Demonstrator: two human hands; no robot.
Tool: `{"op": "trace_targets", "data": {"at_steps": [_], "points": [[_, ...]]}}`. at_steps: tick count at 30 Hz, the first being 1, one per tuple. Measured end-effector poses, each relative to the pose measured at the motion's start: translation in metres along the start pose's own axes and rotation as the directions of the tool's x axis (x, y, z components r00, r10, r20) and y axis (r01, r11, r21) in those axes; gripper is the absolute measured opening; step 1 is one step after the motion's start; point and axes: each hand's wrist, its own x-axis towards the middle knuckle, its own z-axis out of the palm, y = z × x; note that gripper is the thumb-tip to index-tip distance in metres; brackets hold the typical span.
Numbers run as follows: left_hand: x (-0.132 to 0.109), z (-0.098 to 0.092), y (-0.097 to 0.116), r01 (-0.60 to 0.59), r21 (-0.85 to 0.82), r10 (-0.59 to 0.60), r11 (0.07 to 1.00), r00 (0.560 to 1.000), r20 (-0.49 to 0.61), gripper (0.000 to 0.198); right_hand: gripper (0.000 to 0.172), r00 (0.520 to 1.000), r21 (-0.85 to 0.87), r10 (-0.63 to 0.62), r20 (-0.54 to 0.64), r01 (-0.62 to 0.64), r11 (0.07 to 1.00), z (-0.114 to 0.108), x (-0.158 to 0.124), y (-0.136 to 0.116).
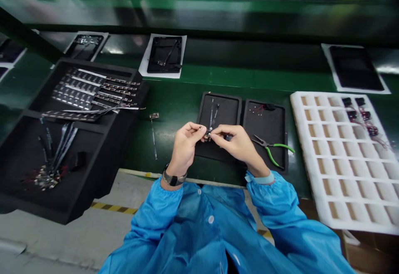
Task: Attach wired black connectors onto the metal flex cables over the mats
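Both my hands meet over a shallow black tray (pixel 202 151). My left hand (pixel 186 143) pinches a small circuit board with a flat ribbon cable (pixel 207 133) between thumb and fingertips. From the other side my right hand (pixel 233 140) closes its thumb and forefinger on the same board. Its ribbon seems to run up over the tray, where another thin strip (pixel 216 111) lies. Just right, a second black tray (pixel 264 124) holds pliers with green handles (pixel 274 146) and a small black part with red wires (pixel 267 106). My fingers cover most of the board.
On the left stands a black foam box (pixel 93 178) with ribbon cables and small boards. Another board with a ribbon (pixel 153 135) lies beside it. At right is a white foam tray (pixel 327 162) with several black wired parts. Tablet housings (pixel 164 55) lie on white sheets behind.
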Motion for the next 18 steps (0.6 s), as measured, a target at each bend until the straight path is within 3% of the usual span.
{"op": "trace_targets", "data": {"at_steps": [12, 18], "points": [[-0.0062, 0.0019, -0.0044, -0.109, 0.164, 0.125, 0.98, 0.988, -0.095, 0.03, 0.025, 0.994, 0.022, 0.089, 0.07, -0.091, 0.996, -0.0026, 0.0001, 0.0032], [-0.0077, 0.0002, -0.0087, -0.109, 0.194, 0.13, 0.975, 0.987, -0.1, 0.025, 0.029, 0.985, 0.051, 0.151, 0.085, -0.156, 0.986, -0.0033, -0.0021, 0.0032]]}}
